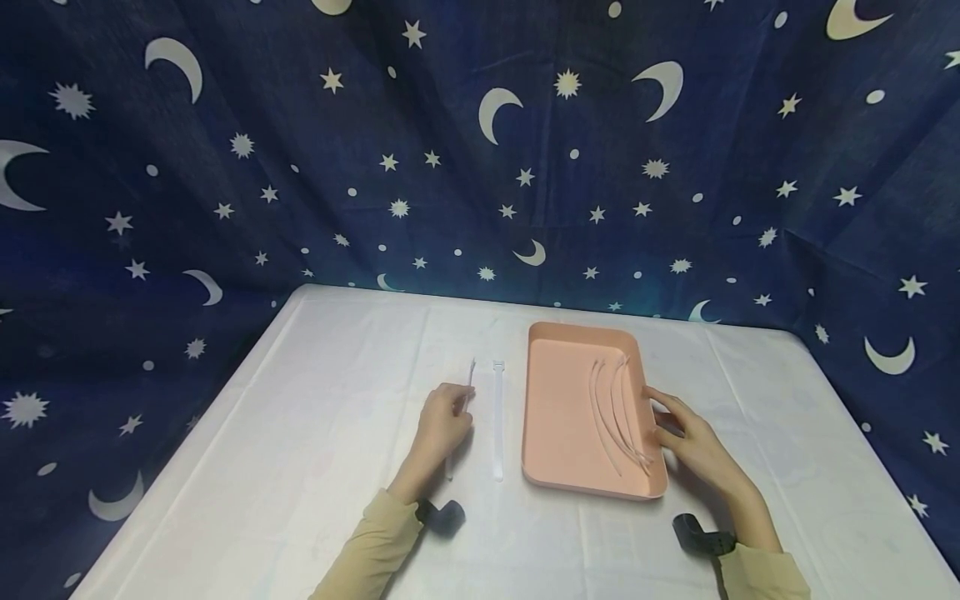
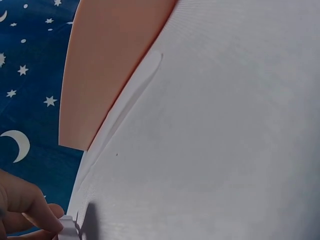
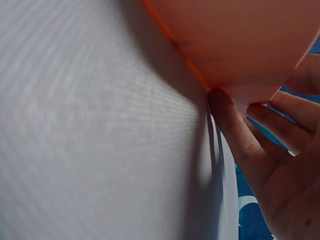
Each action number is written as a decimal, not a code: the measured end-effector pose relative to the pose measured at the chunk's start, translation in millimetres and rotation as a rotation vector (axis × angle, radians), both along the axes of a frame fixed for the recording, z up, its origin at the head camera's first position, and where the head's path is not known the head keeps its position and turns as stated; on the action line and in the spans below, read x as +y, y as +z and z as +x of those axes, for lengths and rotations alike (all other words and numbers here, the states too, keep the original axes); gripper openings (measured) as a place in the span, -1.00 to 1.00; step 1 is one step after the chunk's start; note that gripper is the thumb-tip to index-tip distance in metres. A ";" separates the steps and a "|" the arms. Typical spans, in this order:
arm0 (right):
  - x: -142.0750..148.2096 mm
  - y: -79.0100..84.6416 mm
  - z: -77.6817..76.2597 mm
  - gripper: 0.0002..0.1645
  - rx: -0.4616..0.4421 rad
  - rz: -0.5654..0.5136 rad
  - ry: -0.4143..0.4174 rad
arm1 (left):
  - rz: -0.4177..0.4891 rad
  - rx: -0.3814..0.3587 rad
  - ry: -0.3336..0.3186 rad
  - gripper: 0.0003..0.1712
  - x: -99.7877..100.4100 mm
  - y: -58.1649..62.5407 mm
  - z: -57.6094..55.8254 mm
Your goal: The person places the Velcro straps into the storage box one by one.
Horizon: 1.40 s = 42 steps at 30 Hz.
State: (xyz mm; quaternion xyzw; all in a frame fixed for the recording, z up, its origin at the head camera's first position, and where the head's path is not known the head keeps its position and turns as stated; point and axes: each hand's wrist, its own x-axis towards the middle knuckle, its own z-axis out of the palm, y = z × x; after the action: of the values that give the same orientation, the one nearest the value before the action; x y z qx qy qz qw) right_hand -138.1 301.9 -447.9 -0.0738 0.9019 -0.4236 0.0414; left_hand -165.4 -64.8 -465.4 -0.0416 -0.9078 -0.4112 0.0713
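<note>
My left hand (image 1: 444, 418) pinches a slim white cable tie (image 1: 449, 468) just above the white cloth; its head end shows by the fingertips in the left wrist view. A second white cable tie (image 1: 498, 425) lies flat on the cloth, between that hand and a shallow pink tray (image 1: 558, 417). Inside the tray, toward its right side, several thin curved white ties (image 1: 597, 400) rest together. My right hand (image 1: 697, 442) is at the tray's right side. Its thumb (image 3: 235, 125) touches the outer wall low down, and the other fingers, fairly straight, rest near the rim.
A white cloth (image 1: 322, 400) covers the table. Behind it and at both sides hangs a dark blue curtain (image 1: 442, 192) with moons and stars. Each wrist wears a black camera mount; the left one (image 1: 444, 518) sits just above the cloth.
</note>
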 end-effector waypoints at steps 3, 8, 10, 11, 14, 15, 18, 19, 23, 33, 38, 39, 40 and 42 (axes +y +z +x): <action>0.0 -0.2 -0.2 -0.26 -0.002 -0.001 -0.003 | 0.018 -0.006 0.005 -0.52 -0.7 0.5 -0.4; 0.2 -0.3 -0.4 -0.25 -0.006 0.003 -0.007 | 0.045 -0.009 0.010 -0.49 -1.8 1.2 0.1; 0.3 -0.2 0.0 -0.25 -0.003 0.001 -0.003 | 0.045 -0.014 0.013 -0.48 -1.9 0.6 0.0; 0.3 -0.1 0.2 -0.25 0.000 0.000 -0.001 | 0.049 -0.023 0.017 -0.48 -1.6 0.6 0.0; 0.4 0.2 1.2 -0.26 0.011 0.002 0.009 | 0.048 -0.030 0.014 -0.49 -1.7 0.3 -0.1; 0.5 0.3 1.5 -0.27 0.014 0.002 0.013 | 0.048 -0.033 0.012 -0.50 -2.0 0.4 -0.3; 0.8 0.2 1.9 -0.27 0.020 0.008 0.017 | 0.066 -0.046 0.004 -0.52 -3.3 1.3 -0.5; 0.9 0.1 1.8 -0.27 0.022 0.012 0.017 | 0.080 -0.056 0.002 -0.53 -4.1 1.5 -1.0; 1.2 -0.3 1.1 -0.27 0.026 0.023 0.016 | 0.198 -0.122 -0.017 -0.52 -6.1 2.7 -2.1; 1.9 0.8 0.8 -0.27 0.031 0.027 0.025 | 0.428 -0.319 -0.008 -0.51 -8.9 7.8 -3.4; 2.3 0.6 1.0 -0.27 0.032 0.029 0.026 | 0.517 -0.389 -0.013 -0.53 -9.3 12.0 -3.4; 2.4 0.5 1.0 -0.27 0.033 0.029 0.026 | 0.530 -0.398 -0.014 -0.54 -9.2 12.7 -3.5; 2.6 0.3 1.0 -0.27 0.034 0.029 0.025 | 0.542 -0.406 -0.013 -0.54 -9.0 13.4 -3.7; 2.7 0.1 0.8 -0.27 0.036 0.034 0.022 | 0.560 -0.419 -0.012 -0.55 -8.6 13.9 -4.2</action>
State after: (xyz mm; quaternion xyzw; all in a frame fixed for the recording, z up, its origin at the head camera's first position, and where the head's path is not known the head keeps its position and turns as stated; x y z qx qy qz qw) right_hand -137.3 304.6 -447.8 -0.0909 0.9087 -0.4063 0.0311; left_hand -169.6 -73.4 -451.5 0.0594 -0.7545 -0.6442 -0.1103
